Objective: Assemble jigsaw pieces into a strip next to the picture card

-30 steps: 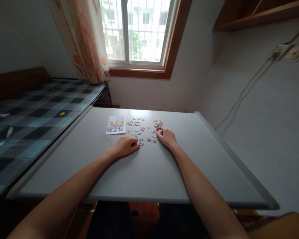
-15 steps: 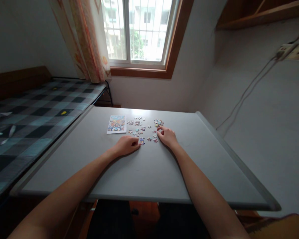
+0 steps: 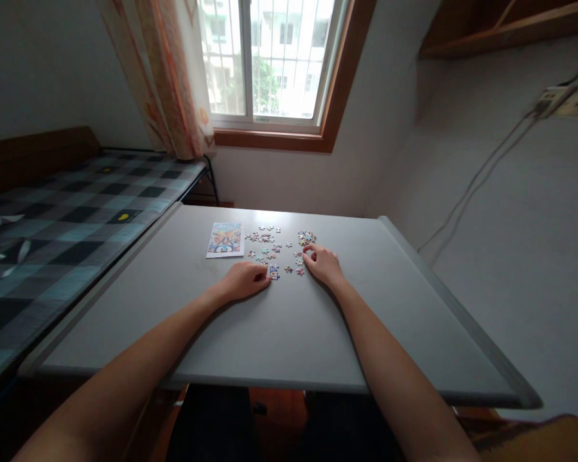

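Both of my forearms reach across a grey table (image 3: 289,333). My left hand (image 3: 245,281) rests on the tabletop with its fingers curled, the fingertips touching a small joined cluster of blue jigsaw pieces (image 3: 273,273). My right hand (image 3: 322,263) lies further back with fingers bent, pinching at a loose piece among scattered jigsaw pieces (image 3: 267,247). A denser heap of pieces (image 3: 306,237) sits just beyond that hand. A printed picture card (image 3: 225,240) lies flat to the left of the pieces.
A bed with a checked cover (image 3: 62,224) runs along the table's left edge. A window (image 3: 270,61) with a curtain (image 3: 168,77) faces me. On the right wall hang a power strip (image 3: 566,99) with a cable, and a wooden shelf (image 3: 501,25).
Both hands stay almost where they were; the view has shifted slightly. The right fingers have drawn a little nearer the pieces.
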### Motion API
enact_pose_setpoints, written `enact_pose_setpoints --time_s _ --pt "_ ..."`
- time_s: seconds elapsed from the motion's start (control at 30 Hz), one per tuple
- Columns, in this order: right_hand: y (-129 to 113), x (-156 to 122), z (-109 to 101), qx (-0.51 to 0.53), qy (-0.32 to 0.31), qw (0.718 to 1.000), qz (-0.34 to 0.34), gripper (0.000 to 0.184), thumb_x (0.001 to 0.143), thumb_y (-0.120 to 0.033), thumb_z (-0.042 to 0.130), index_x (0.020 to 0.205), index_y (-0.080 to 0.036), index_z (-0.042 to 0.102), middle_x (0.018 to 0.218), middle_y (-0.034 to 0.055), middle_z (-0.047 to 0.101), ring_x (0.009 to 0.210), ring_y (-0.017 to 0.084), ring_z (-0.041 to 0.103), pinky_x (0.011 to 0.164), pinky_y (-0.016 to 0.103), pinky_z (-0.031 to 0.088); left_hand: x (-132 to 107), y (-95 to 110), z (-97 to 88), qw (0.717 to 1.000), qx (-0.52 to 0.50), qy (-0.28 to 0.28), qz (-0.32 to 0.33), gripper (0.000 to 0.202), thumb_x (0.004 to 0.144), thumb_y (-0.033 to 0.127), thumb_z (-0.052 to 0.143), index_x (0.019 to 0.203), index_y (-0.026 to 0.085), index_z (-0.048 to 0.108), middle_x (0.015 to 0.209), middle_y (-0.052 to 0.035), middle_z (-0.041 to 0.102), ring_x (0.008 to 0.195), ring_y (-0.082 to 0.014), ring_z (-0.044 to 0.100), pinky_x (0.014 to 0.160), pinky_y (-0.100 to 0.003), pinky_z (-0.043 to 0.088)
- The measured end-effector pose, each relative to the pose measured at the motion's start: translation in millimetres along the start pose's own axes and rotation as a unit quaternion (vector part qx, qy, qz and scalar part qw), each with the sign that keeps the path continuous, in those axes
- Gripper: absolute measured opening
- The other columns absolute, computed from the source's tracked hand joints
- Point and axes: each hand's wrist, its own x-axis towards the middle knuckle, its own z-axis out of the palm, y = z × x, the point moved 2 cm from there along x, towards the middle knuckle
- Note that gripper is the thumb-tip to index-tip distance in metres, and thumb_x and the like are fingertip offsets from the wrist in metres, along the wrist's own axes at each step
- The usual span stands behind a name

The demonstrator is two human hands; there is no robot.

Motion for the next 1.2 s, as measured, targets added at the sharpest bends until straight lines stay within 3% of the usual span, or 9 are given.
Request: enact_pose_setpoints --time_s 1.2 --pt "2.3 1.1 2.3 0.0 0.006 1.0 -0.008 0.021 0.085 -0.034 0.053 0.098 -0.025 0.067 0.076 0.0005 0.066 0.075 0.017 0.056 0.072 0.028 0.032 0.3 0.9 -1.1 1.0 -0.002 -0.001 0.007 0.035 0.086 0.04 0.046 0.058 0.018 0.049 0.054 0.0014 0.05 0.051 -0.0101 0.035 0.054 -0.025 0.021"
